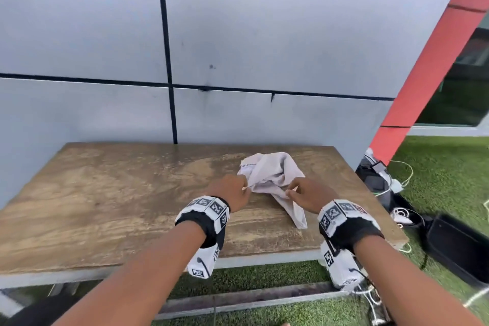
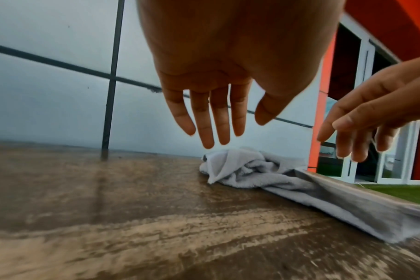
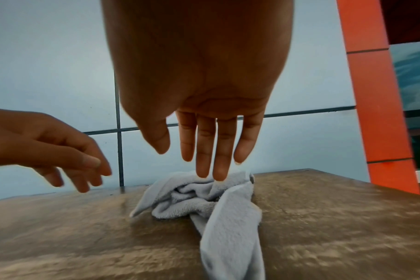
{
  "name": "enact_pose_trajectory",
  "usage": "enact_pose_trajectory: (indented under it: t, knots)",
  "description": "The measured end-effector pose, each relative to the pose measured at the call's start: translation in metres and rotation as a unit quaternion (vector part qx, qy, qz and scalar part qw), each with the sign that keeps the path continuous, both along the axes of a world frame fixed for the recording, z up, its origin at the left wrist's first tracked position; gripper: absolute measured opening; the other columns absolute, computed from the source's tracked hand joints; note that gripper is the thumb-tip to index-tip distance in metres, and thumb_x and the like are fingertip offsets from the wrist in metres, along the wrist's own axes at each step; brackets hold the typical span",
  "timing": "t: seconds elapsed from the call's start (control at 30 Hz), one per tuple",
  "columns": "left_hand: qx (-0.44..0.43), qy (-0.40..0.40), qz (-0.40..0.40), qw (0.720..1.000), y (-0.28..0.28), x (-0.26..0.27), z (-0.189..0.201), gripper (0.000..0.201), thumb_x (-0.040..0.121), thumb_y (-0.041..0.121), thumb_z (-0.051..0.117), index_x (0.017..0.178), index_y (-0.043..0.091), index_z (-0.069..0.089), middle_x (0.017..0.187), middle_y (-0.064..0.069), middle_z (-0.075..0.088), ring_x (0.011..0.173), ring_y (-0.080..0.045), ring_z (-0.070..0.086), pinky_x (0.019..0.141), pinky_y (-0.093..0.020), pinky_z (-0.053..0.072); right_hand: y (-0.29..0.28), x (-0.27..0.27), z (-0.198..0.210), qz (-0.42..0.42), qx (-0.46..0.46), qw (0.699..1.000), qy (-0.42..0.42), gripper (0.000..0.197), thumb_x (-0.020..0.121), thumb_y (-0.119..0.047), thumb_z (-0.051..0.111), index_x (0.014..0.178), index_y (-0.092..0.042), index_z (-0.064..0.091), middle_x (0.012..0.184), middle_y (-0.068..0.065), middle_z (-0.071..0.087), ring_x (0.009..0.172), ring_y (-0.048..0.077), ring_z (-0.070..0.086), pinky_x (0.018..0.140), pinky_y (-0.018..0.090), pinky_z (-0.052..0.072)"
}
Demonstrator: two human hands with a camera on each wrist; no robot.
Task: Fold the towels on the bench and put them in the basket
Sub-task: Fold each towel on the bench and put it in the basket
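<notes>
Grey towel (image 1: 272, 180) lies crumpled on the bench (image 1: 105, 198); both hands' fingers (image 2: 205, 121) hover spread, holding nothing.

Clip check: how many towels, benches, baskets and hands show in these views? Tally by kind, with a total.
Towels: 1, crumpled grey towel lying unfolded
Benches: 1, wooden bench
Baskets: 0 in view
Hands: 2, left hand and right hand, both open, fingers straight above the towel, not gripping it
Total: 4
</notes>
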State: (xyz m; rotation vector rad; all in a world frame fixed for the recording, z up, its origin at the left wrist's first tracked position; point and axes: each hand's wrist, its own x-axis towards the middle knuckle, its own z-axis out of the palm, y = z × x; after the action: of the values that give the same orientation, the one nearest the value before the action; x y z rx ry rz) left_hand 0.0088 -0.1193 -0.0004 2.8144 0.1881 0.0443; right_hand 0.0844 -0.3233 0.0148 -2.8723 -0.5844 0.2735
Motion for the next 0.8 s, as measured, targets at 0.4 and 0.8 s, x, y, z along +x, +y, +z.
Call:
enact_pose_trajectory:
  t: [0.4,0.8]
  knots:
    - [-0.076,0.014,0.042,0.996,0.005,0.094,-0.049,0.026,0.086,0.035,0.054,0.065,0.027,0.041,0.072,0.006,0.051,0.073,-0.02,0.05,0.077,-0.037,0.048,0.077,0.087,-0.035,0.175,-0.009,0.976,-0.126,0.046,0.089,-0.021,0.045,0.134,-0.029,0.042,0.14,-0.008,0.045,0.129,0.017,0.034,0.103,0.042,0.025]
    - [-0.095,-0.099,0.027,0.99,0.015,0.076,-0.03,0.011,0.088,0.038,0.054,0.081,0.03,0.05,0.075,0.012,0.059,0.075,-0.014,0.054,0.087,-0.037,0.039,0.06,0.074,-0.027,0.173,0.001,0.967,-0.188,0.022,0.089,-0.038,0.05,0.107,-0.029,0.058,0.124,-0.011,0.052,0.125,0.013,0.036,0.104,0.036,0.017]
